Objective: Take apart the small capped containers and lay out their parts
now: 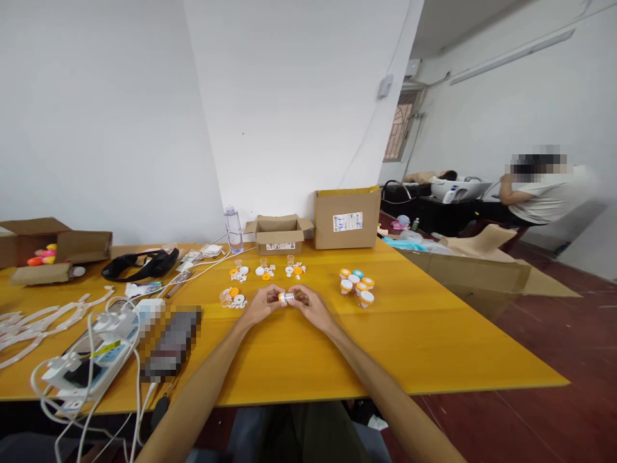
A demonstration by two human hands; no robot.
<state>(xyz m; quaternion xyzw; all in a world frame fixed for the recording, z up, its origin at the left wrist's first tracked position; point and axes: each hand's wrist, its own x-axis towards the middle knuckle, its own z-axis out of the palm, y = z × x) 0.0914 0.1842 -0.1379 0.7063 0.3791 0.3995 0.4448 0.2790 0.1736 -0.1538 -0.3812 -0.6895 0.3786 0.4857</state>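
Both my hands meet over the yellow table [434, 334], pinching one small white-and-orange part [286, 296] between them. My left hand [261, 304] grips its left end with closed fingers. My right hand [312, 305] holds the right end the same way. Just beyond the hands lie loose orange and white pieces [265, 272] in small groups, with more at the left [233, 298]. To the right stands a cluster of small capped vials [357, 285] with orange, white and teal lids.
Two cardboard boxes [279, 234] [346, 217] and a water bottle [233, 229] stand at the table's far edge. A power strip with cables [91, 366], a black pouch [142, 263] and white strips [29, 325] crowd the left. Another person [542, 193] sits at the far right.
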